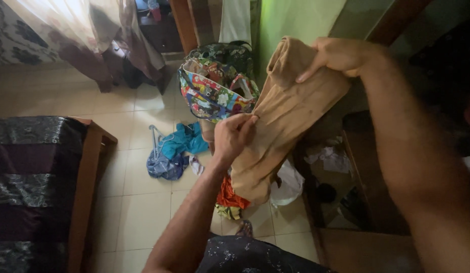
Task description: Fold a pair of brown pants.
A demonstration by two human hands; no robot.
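A tan folded garment (pixel 285 116) hangs in the air in front of me, held by both hands. My left hand (pixel 234 135) pinches its left edge at about mid-height. My right hand (pixel 341 54) grips its upper right part, fingers laid across the cloth. The lower end of the garment droops toward a heap of clothes on the floor, among them an orange piece (pixel 230 194) and a white piece (pixel 290 183).
A colourful patterned bag (pixel 209 93) stands open on the tiled floor behind the garment. Blue clothes and a hanger (pixel 173 150) lie left of it. A bed with a wooden frame (pixel 86 187) is at the left. A dark wooden shelf unit (pixel 346 192) stands at the right.
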